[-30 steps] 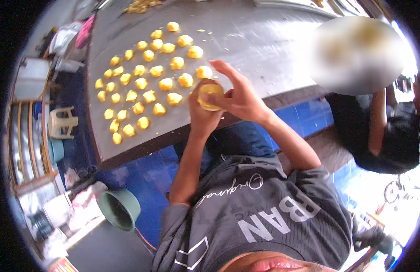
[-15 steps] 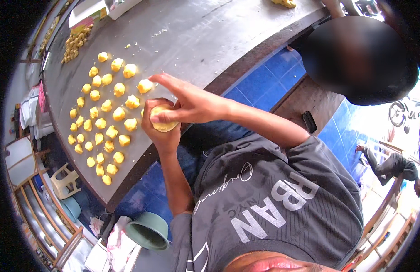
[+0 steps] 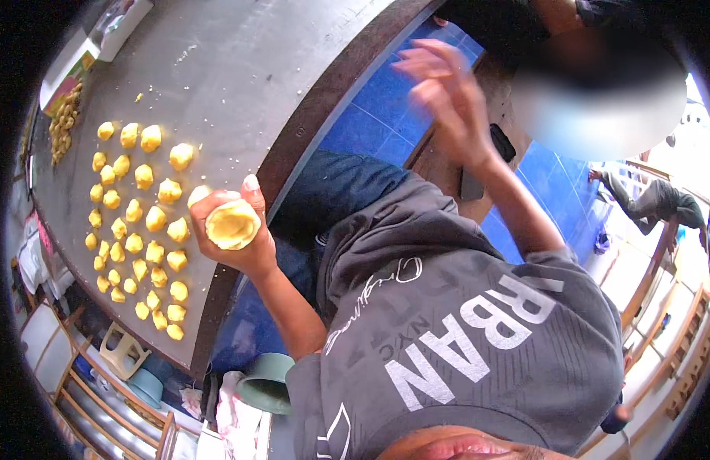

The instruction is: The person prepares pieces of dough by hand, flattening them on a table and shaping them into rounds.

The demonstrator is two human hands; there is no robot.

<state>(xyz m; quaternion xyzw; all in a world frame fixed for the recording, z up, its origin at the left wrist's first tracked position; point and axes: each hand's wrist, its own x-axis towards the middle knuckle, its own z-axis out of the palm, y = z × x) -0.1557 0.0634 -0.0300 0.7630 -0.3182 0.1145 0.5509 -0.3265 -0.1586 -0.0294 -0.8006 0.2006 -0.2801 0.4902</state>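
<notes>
Near the upper left edge of the frame, a carton (image 3: pixel 67 73) with green and yellow on its side sits on the grey surface (image 3: pixel 240 100), a white box (image 3: pixel 126 27) next to it; what either holds cannot be made out. Just below the carton lies a heap of tan pieces (image 3: pixel 65 126). At the bottom, left of centre, a green tub (image 3: pixel 264 383) is partly hidden by the shirt, and a teal basin (image 3: pixel 145 387) shows in the lower left.

Left of the frame's centre, the left hand (image 3: pixel 251 254) has its fingers wrapped around a dough cup (image 3: pixel 232 225): pale yellow, roundish, hollowed in the middle, with a slightly uneven rim (its opening faces the camera). Yellow dough lumps (image 3: pixel 155 218), knobbly and loosely scattered, cover the surface's left part. The right hand (image 3: pixel 451 100), upper right of centre and blurred, holds its fingers apart, clear of the dough.
</notes>
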